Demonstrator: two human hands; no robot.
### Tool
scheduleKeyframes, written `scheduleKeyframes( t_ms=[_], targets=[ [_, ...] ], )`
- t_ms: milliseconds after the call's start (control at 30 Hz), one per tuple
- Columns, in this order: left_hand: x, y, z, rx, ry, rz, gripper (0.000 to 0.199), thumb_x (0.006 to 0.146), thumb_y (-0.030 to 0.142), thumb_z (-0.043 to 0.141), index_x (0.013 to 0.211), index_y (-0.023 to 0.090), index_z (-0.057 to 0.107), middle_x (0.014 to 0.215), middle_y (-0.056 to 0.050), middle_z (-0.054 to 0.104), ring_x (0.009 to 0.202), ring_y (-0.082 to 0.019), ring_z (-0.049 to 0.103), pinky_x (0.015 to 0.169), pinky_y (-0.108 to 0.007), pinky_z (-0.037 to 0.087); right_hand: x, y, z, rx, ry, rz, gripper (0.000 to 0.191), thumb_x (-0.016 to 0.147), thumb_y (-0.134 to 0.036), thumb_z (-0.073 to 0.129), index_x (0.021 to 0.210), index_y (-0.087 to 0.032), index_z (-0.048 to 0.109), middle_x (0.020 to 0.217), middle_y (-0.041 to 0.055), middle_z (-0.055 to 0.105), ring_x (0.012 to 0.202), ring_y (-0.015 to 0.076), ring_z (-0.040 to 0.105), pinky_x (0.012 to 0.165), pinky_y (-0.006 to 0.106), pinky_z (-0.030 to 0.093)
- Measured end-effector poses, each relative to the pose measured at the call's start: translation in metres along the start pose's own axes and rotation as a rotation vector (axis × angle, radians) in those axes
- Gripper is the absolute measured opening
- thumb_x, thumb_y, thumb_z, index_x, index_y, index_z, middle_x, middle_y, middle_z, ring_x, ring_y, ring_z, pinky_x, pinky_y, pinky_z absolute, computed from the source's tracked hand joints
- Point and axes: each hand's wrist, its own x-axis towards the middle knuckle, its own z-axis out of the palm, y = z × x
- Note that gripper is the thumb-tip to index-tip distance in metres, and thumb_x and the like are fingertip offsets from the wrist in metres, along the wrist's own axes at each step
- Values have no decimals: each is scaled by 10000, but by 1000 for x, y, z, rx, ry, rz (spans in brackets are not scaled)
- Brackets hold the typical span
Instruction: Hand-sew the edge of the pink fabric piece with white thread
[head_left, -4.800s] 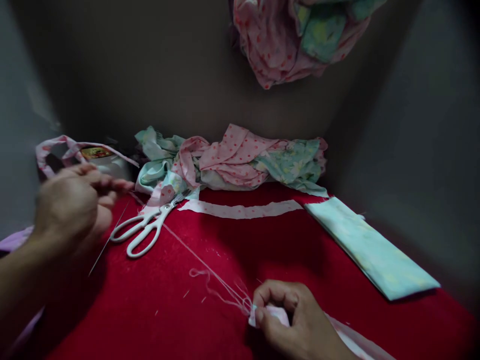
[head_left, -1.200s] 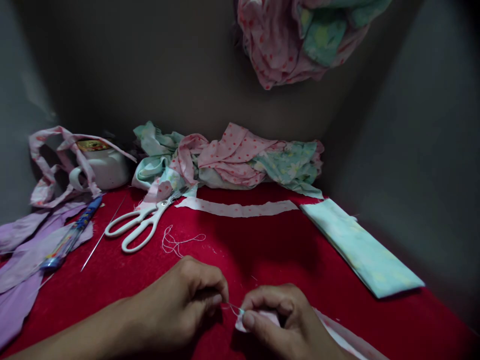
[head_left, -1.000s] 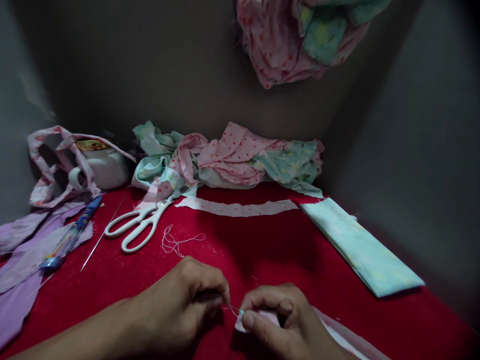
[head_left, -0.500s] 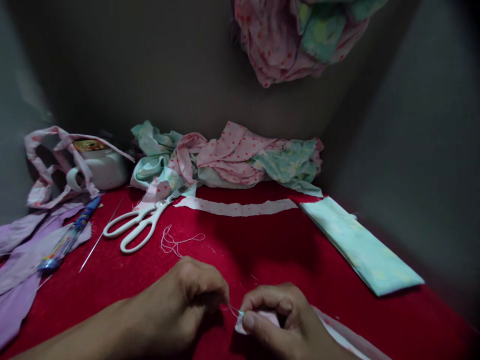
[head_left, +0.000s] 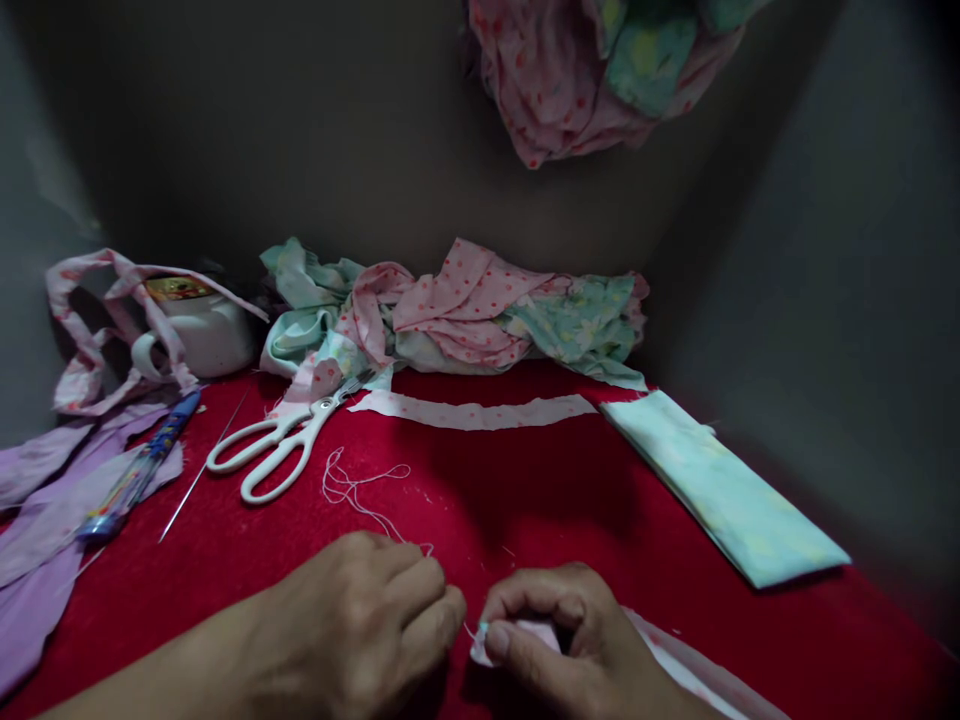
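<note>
The right hand grasps one small pale-pink cloth piece; the left hand is clenched, contents hidden. Beyond its grip: one white, gold-topped container, contents unclear.

Scissors: smooth white plastic handles, metal blades. Folded pale-green piece: smooth matt cloth. Covering: matt red cloth, slightly fuzzy.

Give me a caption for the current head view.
Right hand pinches a small pale pink fabric piece near the curled left hand, white-handled scissors lying beyond on red cloth.
</note>
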Motion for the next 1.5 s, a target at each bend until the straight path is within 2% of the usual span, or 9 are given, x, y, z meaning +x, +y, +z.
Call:
scheduleKeyframes(
  t_ms=[133, 267, 400, 567, 733, 867, 1200, 1400, 1500],
  targets=[
    [-2, 0, 3, -68, -74, -118, 217, 748, 21, 413, 805, 161, 569, 645, -24, 549, 515, -160, 426, 451, -312, 231, -2, 0, 0, -16, 0, 15, 175, 788, -263, 577, 743, -144, 698, 655, 45, 698, 563, 123, 584, 488, 183, 412],
    [-3, -1, 9, -245, 2, -182, 236, 677, 16, 412, 784, 163, 563, 617, -14, 527, 500, -138, 415, 452, -288, 222, -3, -2, -2, -4, -14, 14, 188, 784, -281, 583, 741, -138, 697, 628, 32, 668, 546, 110, 547, 475, 176, 384],
    [-3, -5, 16, -461, 85, -223, 228, 706, -3, 389, 717, 154, 554, 589, 0, 490, 497, -108, 415, 454, -237, 259, -1, -3, -3, 11, -24, 2, 224, 779, -311, 581, 740, -119, 690, 594, 19, 608, 525, 98, 481, 472, 180, 352],
    [1, -6, 20, -616, 91, -319, 204, 702, 10, 417, 662, 132, 575, 557, 0, 513, 500, -99, 444, 472, -209, 292, 0, -4, -3, 79, -29, 10, 222, 744, -311, 612, 694, -102, 667, 548, -8, 511, 499, 81, 391, 456, 182, 287],
    [7, -2, 21, -916, 91, -490, 209, 745, 79, 451, 642, 111, 629, 524, -3, 545, 472, -91, 502, 469, -174, 368, -1, -1, -2, 146, -39, -5, 271, 752, -364, 630, 706, -100, 669, 557, -5, 508, 512, 85, 388, 473, 192, 283],
    [10, 0, 23, -1116, 57, -619, 213, 763, 147, 480, 634, 111, 646, 487, 14, 514, 407, -79, 484, 410, -156, 374, 0, 3, -4, 192, -56, -49, 295, 747, -399, 642, 715, -109, 683, 561, 2, 528, 518, 93, 408, 486, 203, 299],
    [11, 4, 21, -1009, 118, -560, 254, 770, 132, 445, 576, 114, 608, 493, -9, 528, 438, -95, 502, 431, -172, 385, 0, 1, -4, 142, -20, -38, 244, 721, -363, 664, 703, -120, 683, 564, 1, 551, 509, 88, 423, 463, 182, 310],
    [13, 11, 24, -1096, 44, -697, 225, 799, 226, 429, 692, 113, 592, 494, 6, 495, 425, -108, 489, 420, -190, 377, 1, -2, 0, 158, 13, -16, 239, 721, -351, 652, 677, -116, 642, 542, -15, 510, 497, 83, 414, 465, 179, 312],
    [13, 7, 25, -1022, 30, -780, 167, 812, 213, 439, 749, 130, 569, 556, 17, 510, 498, -109, 474, 467, -195, 369, 0, -4, 0, 150, 37, -2, 244, 738, -351, 619, 678, -115, 636, 555, -9, 514, 510, 89, 423, 476, 186, 315]
  ],
)
